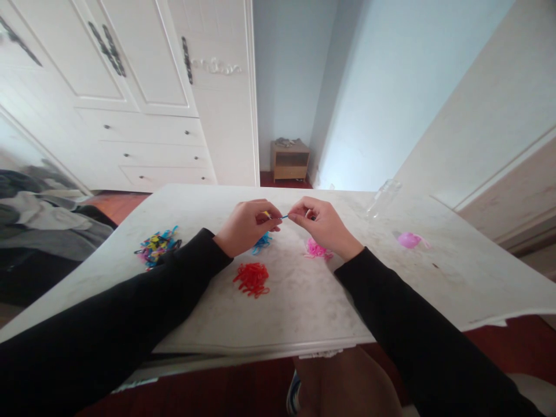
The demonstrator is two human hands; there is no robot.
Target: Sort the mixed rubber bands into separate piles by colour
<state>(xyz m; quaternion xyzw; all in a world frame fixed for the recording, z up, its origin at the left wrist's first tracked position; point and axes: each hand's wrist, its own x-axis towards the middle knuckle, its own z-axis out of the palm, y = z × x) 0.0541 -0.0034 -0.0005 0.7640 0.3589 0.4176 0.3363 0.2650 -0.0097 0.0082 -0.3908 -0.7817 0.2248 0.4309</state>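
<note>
Above the white table, my left hand (252, 224) and my right hand (322, 225) meet fingertip to fingertip, both pinching. A thin blue rubber band (285, 216) runs between their fingers. A small yellow bit (267, 215) shows by my left fingers; what it is, I cannot make out. Partly hidden behind my left hand lies a pile of blue rubber bands (262, 244). Pink rubber bands (316, 249) are heaped below my right hand. Nearer to me is a pile of red rubber bands (252, 279), and a mixed-colour pile (158, 247) lies left of my left hand.
A clear glass jar (384, 198) is at the table's far right edge. Closer in lies a small pink balloon-like thing (409, 240). The white table (286, 313) has its front edge near my legs. Clothes (47, 214) are piled at the left, beyond the table.
</note>
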